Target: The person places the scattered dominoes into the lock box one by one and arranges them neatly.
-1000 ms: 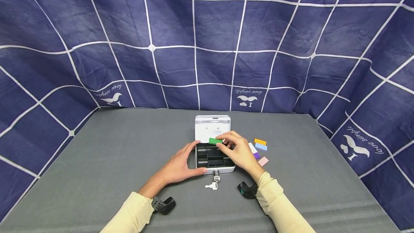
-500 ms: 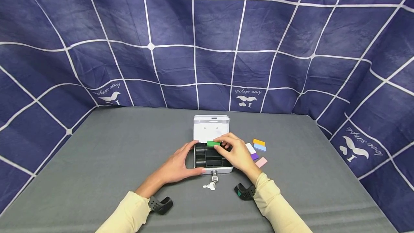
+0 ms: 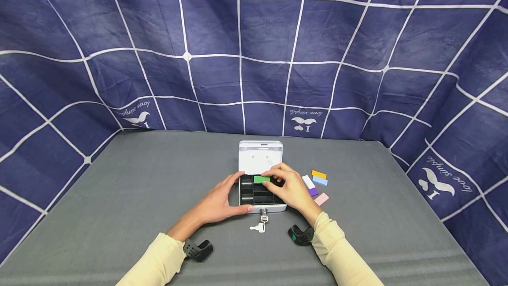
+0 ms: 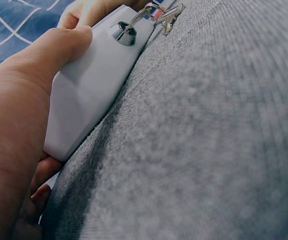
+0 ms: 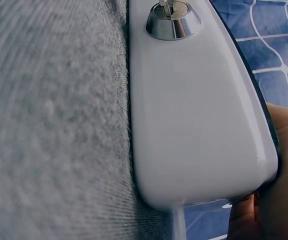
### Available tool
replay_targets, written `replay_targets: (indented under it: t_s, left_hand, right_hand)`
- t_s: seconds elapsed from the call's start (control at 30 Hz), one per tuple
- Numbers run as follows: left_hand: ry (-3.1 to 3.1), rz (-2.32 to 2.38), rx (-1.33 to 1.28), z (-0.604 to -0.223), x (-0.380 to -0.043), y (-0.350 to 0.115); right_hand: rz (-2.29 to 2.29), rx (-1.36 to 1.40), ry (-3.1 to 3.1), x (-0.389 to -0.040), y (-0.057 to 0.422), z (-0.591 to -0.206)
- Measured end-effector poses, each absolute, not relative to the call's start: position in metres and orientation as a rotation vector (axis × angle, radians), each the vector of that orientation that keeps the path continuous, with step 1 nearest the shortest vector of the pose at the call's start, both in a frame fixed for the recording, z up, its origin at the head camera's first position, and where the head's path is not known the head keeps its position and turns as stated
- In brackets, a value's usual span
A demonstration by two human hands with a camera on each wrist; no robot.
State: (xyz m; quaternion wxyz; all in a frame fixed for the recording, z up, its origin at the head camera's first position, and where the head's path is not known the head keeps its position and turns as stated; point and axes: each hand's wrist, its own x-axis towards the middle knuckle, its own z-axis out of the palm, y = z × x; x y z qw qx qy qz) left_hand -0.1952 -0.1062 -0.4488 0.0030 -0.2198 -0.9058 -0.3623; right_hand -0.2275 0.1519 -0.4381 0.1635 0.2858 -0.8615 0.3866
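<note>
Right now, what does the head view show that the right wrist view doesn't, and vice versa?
Only the head view shows the green block pinched by the right hand, the black tray and the left hand. Only the right wrist view shows the flared lock collar clearly. Both show the white box, gray cloth and right hand.

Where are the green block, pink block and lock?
green block (image 3: 261, 179): head view, middle of its visible green face.
pink block (image 3: 322, 199): head view, middle of its top face.
lock (image 5: 172, 27): right wrist view, shiny metal collar below the keyhole.
</note>
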Motion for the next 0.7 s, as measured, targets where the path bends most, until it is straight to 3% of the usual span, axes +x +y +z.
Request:
replay_targets:
  t_s: [0.7]
  left_hand:
    - [-2.842,-1.152,-0.688,-0.4494,-0.1957,-0.1065]
  right_hand:
    - [1.112,0.799,-2.470,-0.2283,0.1511,-0.4379]
